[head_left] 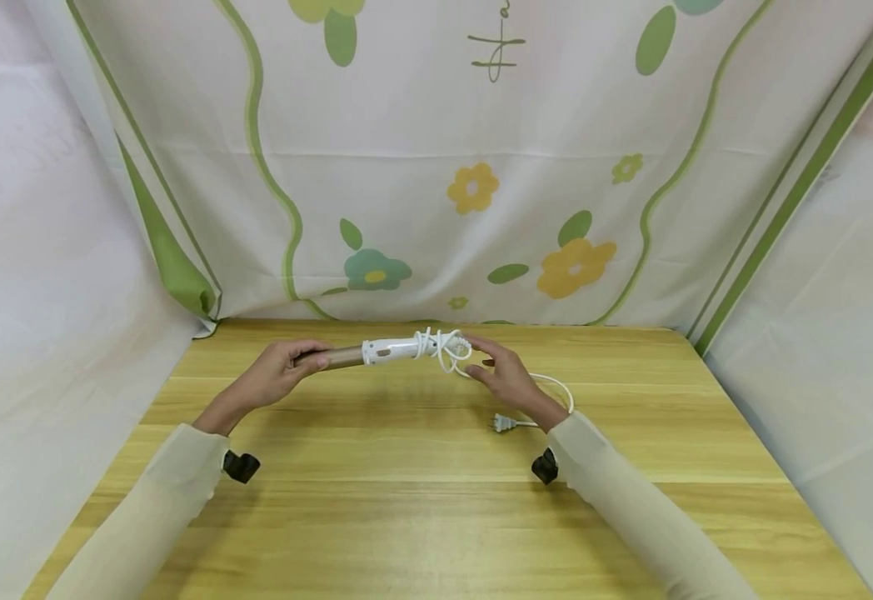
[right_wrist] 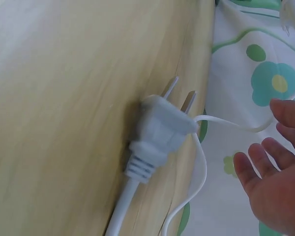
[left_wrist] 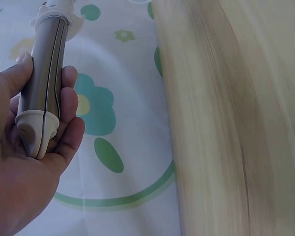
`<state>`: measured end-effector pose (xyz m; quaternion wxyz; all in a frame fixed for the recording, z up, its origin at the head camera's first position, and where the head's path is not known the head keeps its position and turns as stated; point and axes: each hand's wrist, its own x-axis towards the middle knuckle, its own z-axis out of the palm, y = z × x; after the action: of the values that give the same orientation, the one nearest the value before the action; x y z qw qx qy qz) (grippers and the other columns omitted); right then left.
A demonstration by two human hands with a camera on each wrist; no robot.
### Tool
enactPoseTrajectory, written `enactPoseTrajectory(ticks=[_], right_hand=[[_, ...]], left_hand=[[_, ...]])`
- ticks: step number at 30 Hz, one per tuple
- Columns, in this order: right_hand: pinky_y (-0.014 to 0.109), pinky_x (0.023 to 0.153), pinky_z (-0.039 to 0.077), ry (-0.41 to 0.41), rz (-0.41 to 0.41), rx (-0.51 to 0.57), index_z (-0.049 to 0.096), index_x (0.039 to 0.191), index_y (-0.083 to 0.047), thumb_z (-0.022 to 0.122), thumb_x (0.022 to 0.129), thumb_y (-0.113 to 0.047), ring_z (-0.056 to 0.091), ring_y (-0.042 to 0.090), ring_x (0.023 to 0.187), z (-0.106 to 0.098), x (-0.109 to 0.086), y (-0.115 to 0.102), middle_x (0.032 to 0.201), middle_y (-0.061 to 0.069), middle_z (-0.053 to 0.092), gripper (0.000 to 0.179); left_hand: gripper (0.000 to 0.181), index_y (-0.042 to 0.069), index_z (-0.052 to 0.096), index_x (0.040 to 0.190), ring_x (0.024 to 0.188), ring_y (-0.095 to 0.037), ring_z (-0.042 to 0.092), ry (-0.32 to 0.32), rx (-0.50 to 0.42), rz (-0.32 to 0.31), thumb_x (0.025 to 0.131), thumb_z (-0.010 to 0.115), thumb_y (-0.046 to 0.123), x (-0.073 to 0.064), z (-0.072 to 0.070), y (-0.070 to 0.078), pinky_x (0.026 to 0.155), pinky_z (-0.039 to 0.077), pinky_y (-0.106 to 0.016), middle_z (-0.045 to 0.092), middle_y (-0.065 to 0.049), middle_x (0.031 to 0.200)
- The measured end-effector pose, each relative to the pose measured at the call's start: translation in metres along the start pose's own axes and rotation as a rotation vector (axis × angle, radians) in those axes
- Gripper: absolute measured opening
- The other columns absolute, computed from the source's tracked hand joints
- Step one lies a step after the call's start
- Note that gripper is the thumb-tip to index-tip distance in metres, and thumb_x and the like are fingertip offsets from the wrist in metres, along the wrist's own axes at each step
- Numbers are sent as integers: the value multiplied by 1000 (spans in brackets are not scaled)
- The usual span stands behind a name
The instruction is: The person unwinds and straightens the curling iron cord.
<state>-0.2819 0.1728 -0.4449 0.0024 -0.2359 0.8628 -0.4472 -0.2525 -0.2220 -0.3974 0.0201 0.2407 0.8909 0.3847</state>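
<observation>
A curling iron [head_left: 391, 350] with a white handle and a brownish-gold barrel is held up level over the table. My left hand [head_left: 275, 373] grips the barrel's tip end; in the left wrist view the thumb and fingers close around the barrel [left_wrist: 45, 73], above its pale cap. White cord [head_left: 442, 343] is looped around the handle's far end. Close beside those loops is my right hand [head_left: 507, 377], its fingers loosely spread and gripping nothing in the right wrist view. The two-pronged plug [right_wrist: 162, 125] hangs just below the right wrist, its cord trailing behind that hand.
A wood-grain table [head_left: 376, 517] lies beneath both hands. Behind it hangs a white cloth [head_left: 406, 108] with flowers and green lines, and more cloth closes in the left and right sides. A black wrist camera [head_left: 241, 467] shows at the left cuff.
</observation>
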Motion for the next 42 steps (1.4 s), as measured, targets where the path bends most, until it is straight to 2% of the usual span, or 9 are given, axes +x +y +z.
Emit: enactPoseTrajectory(ticks=[5, 8, 11, 16, 20, 24, 28, 36, 42], right_hand=[[59, 105, 39, -38, -43, 0, 49, 144, -8, 59, 98, -4, 34, 38, 143, 3, 4, -3, 158, 13, 34, 47], [58, 108, 38, -33, -38, -7, 59, 136, -9, 59, 99, -7, 36, 36, 143, 5, 6, -1, 156, 11, 39, 37], [54, 108, 39, -3, -9, -11, 66, 128, -12, 60, 99, -14, 44, 33, 138, 7, 6, 1, 147, 10, 51, 30], [48, 96, 50, 78, 74, -3, 73, 118, -13, 63, 97, -22, 63, 29, 117, 5, 8, 3, 124, 9, 69, 24], [36, 80, 54, 130, 109, 12, 75, 112, -10, 64, 97, -20, 68, 24, 93, 1, 11, 0, 109, 10, 74, 22], [24, 61, 43, 164, 117, 20, 76, 109, -9, 64, 97, -20, 54, 15, 64, -4, 14, -4, 99, 10, 76, 20], [23, 50, 31, 195, 120, 23, 77, 106, -10, 65, 97, -23, 35, 10, 50, -8, 16, -8, 94, 10, 76, 20], [23, 44, 28, 215, 93, 82, 75, 110, -7, 63, 97, -22, 26, 9, 42, -18, 11, -16, 106, 12, 75, 23], [24, 46, 31, 186, 40, 41, 76, 108, -9, 64, 97, -21, 29, 6, 42, -21, 7, -16, 97, 12, 76, 20]], left_hand=[[32, 3, 64, 126, 80, -12, 58, 6, 4, 22, 103, 55, 24, -1, 0, 0, 70, 48, -28, 70, -14, 109], [32, 3, 64, 125, 80, -10, 57, 2, 4, 30, 103, 54, 22, -1, 0, 0, 69, 48, -27, 70, -14, 108], [31, 3, 65, 125, 82, -11, 58, -1, 2, 27, 103, 55, 22, -1, 0, 1, 70, 49, -27, 70, -14, 108], [31, 4, 65, 125, 81, -11, 57, -10, -3, 16, 103, 54, 22, 0, 0, 1, 70, 48, -27, 70, -13, 107], [31, 3, 64, 125, 79, -11, 56, -20, -11, 16, 103, 54, 22, 1, -2, 1, 68, 47, -27, 70, -14, 106], [31, 3, 65, 124, 77, -10, 55, -31, -26, 12, 103, 54, 22, 1, -4, 2, 66, 46, -27, 70, -13, 104], [30, 5, 65, 124, 73, -10, 52, -36, -21, 1, 103, 55, 22, 2, -5, 1, 64, 44, -27, 69, -11, 102], [33, 4, 65, 126, 69, -12, 48, -19, 26, -47, 103, 54, 26, 1, -6, -1, 62, 41, -28, 69, -11, 100], [38, 4, 63, 129, 73, -19, 51, 5, 56, -70, 103, 52, 30, 1, -7, -3, 65, 42, -28, 69, -13, 104]])
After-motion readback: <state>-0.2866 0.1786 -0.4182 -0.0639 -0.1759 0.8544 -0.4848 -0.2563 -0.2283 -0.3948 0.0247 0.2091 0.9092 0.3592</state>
